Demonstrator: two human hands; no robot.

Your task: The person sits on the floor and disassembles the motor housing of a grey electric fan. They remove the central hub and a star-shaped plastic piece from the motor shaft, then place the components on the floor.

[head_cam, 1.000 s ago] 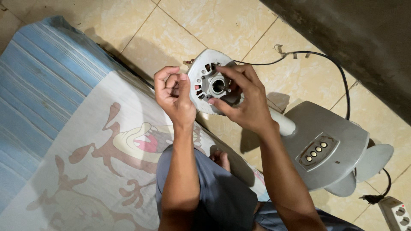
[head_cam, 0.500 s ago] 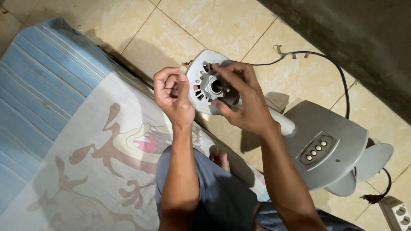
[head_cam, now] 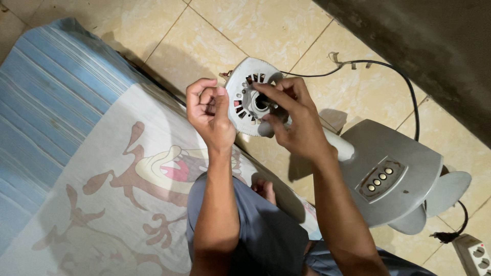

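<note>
Motor housing (head_cam: 244,102): round, pale grey disc with radial vent slots around a raised central hub and a dark shaft hole, held face-up over the tiled floor (head_cam: 204,46) at the top of the fan's pole (head_cam: 338,145). Right hand (head_cam: 296,122) reaches across the disc, fingers (head_cam: 268,92) pinched at the hub; whether they grip a small part there cannot be told. Left hand (head_cam: 208,115) sits against the housing's left rim, fingers curled into a loose fist, thumb up; contents, if any, hidden. Risks: a small fastener slipping from the pinch would likely roll across the floor or vanish into the mattress (head_cam: 76,153) folds; uneven pressure on the hub could tilt the housing on its pole. Cord (head_cam: 404,82) trails behind to the base (head_cam: 394,168); a tug could shift the fan. Power strip (head_cam: 473,253) lies near.
</note>
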